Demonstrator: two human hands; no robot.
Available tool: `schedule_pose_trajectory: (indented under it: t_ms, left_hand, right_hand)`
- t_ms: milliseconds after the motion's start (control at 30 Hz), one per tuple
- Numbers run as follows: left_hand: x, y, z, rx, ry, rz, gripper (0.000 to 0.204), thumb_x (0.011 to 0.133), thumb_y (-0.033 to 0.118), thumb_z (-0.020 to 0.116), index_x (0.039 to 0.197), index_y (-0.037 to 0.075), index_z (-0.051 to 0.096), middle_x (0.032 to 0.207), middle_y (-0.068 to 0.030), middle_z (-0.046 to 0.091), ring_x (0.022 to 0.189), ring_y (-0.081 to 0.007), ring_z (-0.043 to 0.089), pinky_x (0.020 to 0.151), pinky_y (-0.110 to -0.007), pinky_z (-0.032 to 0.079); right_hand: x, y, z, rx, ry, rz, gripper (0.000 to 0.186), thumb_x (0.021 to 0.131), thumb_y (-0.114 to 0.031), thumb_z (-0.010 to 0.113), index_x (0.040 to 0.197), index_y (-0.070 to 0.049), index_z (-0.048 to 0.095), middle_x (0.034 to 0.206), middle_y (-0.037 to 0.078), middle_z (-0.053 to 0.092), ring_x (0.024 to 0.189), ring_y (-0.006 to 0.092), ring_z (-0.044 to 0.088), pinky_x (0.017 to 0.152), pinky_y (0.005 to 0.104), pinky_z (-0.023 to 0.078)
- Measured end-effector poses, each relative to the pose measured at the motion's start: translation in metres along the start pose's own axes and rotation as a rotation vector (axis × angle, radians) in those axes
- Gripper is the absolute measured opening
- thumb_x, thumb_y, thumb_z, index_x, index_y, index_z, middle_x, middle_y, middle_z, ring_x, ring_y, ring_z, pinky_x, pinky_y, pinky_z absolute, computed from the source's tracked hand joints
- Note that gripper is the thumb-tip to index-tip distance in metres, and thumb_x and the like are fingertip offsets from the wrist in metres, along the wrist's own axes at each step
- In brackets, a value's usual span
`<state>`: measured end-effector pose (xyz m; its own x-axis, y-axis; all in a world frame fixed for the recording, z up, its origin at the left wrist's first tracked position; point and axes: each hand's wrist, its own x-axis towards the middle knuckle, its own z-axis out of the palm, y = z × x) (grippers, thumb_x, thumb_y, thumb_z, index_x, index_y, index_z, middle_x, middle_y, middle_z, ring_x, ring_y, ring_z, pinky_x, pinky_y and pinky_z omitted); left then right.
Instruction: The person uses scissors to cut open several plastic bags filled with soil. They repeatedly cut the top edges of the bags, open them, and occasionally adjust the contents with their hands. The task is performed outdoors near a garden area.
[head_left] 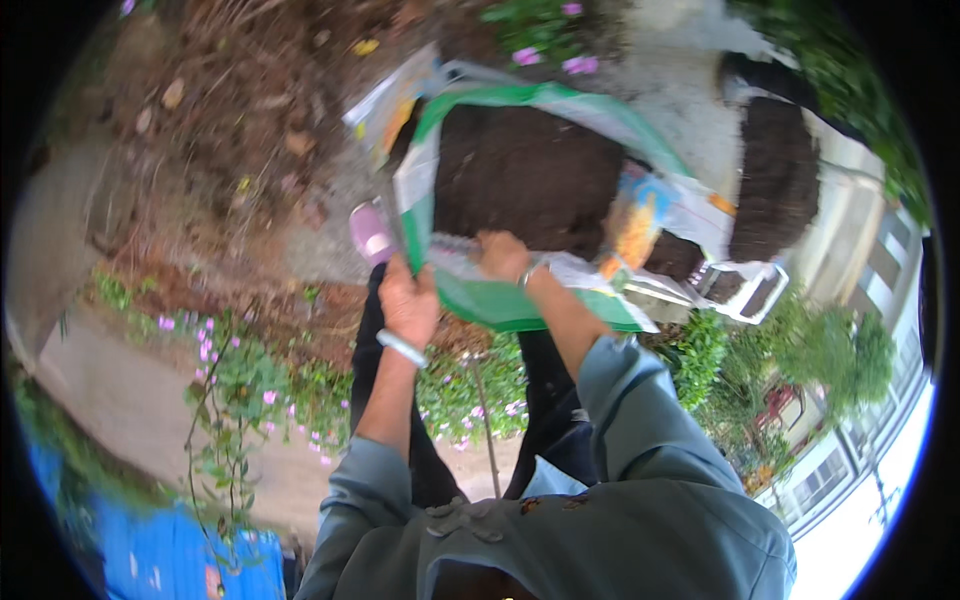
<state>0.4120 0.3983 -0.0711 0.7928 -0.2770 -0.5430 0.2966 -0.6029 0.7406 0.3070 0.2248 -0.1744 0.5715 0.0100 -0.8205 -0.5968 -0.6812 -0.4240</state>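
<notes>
A wide-open plastic bag (490,303), green and white, lies in front of me with dark soil (530,175) inside. My left hand (408,305) is closed on the near left part of its rim, thumb and fingers pinching the plastic. Inside the bag's near wall, at the edge of the soil, is my right hand (503,257). Its fingers look curled, but blur and the soil's edge hide what they hold, if anything. A printed orange-and-blue flap (640,220) of plastic stands at the bag's right side.
Right of the bag is a long planter of dark soil (772,180), with a white handled frame (755,300) nearer me. A pink shoe (370,232) shows beside the bag's left edge. Dry leaf-strewn ground (230,130) lies left; flowering plants (240,380) grow close to me.
</notes>
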Motion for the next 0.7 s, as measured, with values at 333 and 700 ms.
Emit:
schedule_pose_trajectory:
  t_ms: [333, 700]
  left_hand:
    - [0.008, -0.005, -0.002, 0.218, -0.096, 0.034, 0.039, 0.083, 0.008, 0.059, 0.117, -0.010, 0.053, 0.106, -0.0308, 0.063, 0.101, -0.0422, 0.062, 0.089, -0.043, 0.047]
    - [0.008, -0.008, 0.002, 0.318, -0.015, 0.079, 0.025, 0.080, 0.006, 0.061, 0.101, -0.008, 0.061, 0.094, -0.0245, 0.067, 0.088, -0.0385, 0.064, 0.080, -0.043, 0.047]
  right_hand:
    - [-0.182, -0.001, -0.008, -0.019, 0.312, 0.210, 0.059, 0.094, -0.049, 0.044, 0.123, 0.002, 0.055, 0.116, 0.021, 0.062, 0.111, 0.0373, 0.057, 0.098, 0.0445, 0.043]
    - [-0.211, -0.010, -0.005, -0.011, 0.232, 0.235, 0.058, 0.091, -0.046, 0.046, 0.127, -0.001, 0.054, 0.124, 0.020, 0.058, 0.120, 0.0362, 0.051, 0.104, 0.0519, 0.033]
